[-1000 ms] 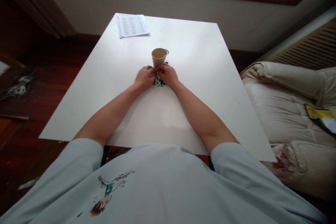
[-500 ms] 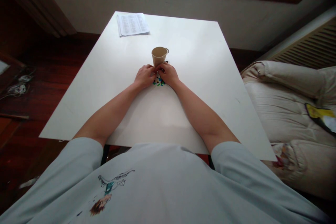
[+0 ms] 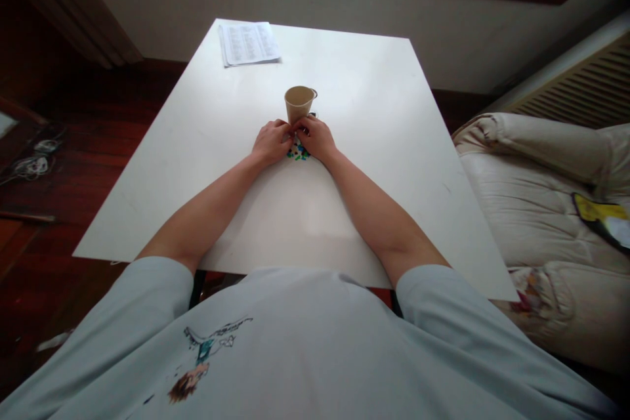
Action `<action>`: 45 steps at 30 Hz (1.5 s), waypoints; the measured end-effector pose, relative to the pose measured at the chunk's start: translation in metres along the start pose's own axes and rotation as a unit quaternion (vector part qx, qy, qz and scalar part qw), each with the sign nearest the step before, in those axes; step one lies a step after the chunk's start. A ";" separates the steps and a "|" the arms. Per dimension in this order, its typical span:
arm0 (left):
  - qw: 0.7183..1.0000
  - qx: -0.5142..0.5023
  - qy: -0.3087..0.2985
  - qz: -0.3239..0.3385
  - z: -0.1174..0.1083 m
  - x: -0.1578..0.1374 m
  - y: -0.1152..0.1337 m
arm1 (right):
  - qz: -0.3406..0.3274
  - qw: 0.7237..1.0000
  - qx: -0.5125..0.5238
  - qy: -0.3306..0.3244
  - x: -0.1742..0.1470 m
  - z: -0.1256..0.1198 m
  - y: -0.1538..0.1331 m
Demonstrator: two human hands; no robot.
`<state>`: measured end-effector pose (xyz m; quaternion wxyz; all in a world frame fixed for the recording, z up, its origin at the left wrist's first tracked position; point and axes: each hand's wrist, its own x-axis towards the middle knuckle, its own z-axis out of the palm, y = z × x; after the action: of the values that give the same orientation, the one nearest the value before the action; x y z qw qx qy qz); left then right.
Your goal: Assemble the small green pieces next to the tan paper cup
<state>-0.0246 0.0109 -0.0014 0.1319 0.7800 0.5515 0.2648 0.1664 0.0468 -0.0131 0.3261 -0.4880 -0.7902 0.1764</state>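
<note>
My left hand (image 3: 273, 142) and my right hand (image 3: 315, 137) meet at the middle of the white table (image 3: 295, 223), fingertips close together just in front of a tan cup (image 3: 298, 106). The cup stands upright with its open mouth showing and a small ring-like handle at its right. Both hands have their fingers bent into a pinch. Whatever lies between the fingertips is too small to make out. A little pile of green, blue and dark beads (image 3: 298, 152) lies on the table under and between the hands. Part of the pile is hidden by them.
Printed sheets of paper (image 3: 250, 44) lie at the table's far left corner. A cream padded sofa (image 3: 522, 210) stands along the right side, with a yellow and black item (image 3: 601, 215) on it. White cables (image 3: 37, 161) lie at the left. Behind the table is a wall (image 3: 344, 10).
Almost nothing differs. Both hands stay at the cup with only slight finger movement, and the whole view has shifted by a tiny amount.
</note>
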 end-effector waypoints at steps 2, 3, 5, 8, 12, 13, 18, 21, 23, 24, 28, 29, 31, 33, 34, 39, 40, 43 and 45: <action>1.000 0.002 -0.003 0.003 0.000 0.000 0.000 | -0.001 1.000 -0.003 0.000 0.000 -0.001 0.000; 1.000 0.004 -0.004 0.005 0.000 0.000 -0.001 | -0.001 1.000 -0.006 0.000 0.000 -0.001 0.000; 1.000 0.008 -0.003 0.008 0.000 0.000 -0.001 | -0.002 1.000 -0.011 -0.003 0.000 -0.002 0.000; 1.000 0.009 -0.001 0.006 0.000 0.000 -0.001 | -0.003 1.000 -0.017 -0.007 -0.001 -0.002 0.000; 1.000 0.011 -0.004 0.001 -0.001 0.000 0.002 | -0.001 1.000 -0.015 -0.006 0.000 -0.001 0.000; 1.000 0.011 -0.004 0.001 -0.002 -0.001 0.003 | -0.001 1.000 -0.013 -0.005 -0.001 -0.001 0.000; 1.000 0.013 -0.003 0.004 -0.003 -0.001 0.004 | 0.000 1.000 -0.006 0.001 -0.001 -0.003 -0.002; 1.000 0.018 -0.008 0.001 -0.002 -0.001 0.003 | 0.000 1.000 -0.008 -0.001 -0.001 -0.003 -0.001; 1.000 0.025 -0.011 0.002 -0.002 0.000 0.002 | 0.001 1.000 -0.009 -0.005 -0.001 -0.002 0.000; 1.000 0.028 -0.009 0.003 -0.002 0.000 0.001 | 0.000 1.000 -0.009 -0.004 0.000 -0.001 0.002; 1.000 0.030 -0.006 0.007 -0.001 0.000 0.000 | -0.011 1.000 -0.008 -0.002 0.000 0.001 0.005; 1.000 0.030 -0.005 0.007 0.000 0.000 -0.001 | -0.012 1.000 -0.008 -0.002 0.000 0.001 0.006; 0.999 0.032 -0.004 0.008 0.000 0.000 -0.001 | -0.011 1.000 -0.010 -0.002 0.000 0.000 0.005; 0.999 0.036 -0.007 0.008 0.000 0.000 -0.001 | -0.010 1.000 -0.011 -0.004 -0.001 -0.001 0.004; 0.999 0.036 -0.006 0.008 0.000 0.000 -0.001 | -0.010 1.000 -0.010 -0.004 -0.001 -0.001 0.004; 0.999 0.043 -0.015 0.003 -0.002 0.000 0.002 | -0.009 1.000 -0.017 -0.001 0.000 0.001 0.007; 0.999 0.045 -0.017 0.001 -0.002 0.000 0.002 | -0.010 1.000 -0.019 -0.003 0.000 0.002 0.008; 0.999 0.049 -0.018 0.000 -0.001 0.000 0.001 | -0.011 1.000 -0.020 -0.005 0.001 0.004 0.010; 0.999 0.048 -0.017 0.001 0.001 0.001 0.000 | -0.012 1.000 -0.018 -0.003 0.001 0.004 0.011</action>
<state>-0.0242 0.0118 -0.0018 0.1033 0.7903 0.5604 0.2251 0.1705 0.0531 -0.0222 0.3170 -0.4840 -0.7999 0.1592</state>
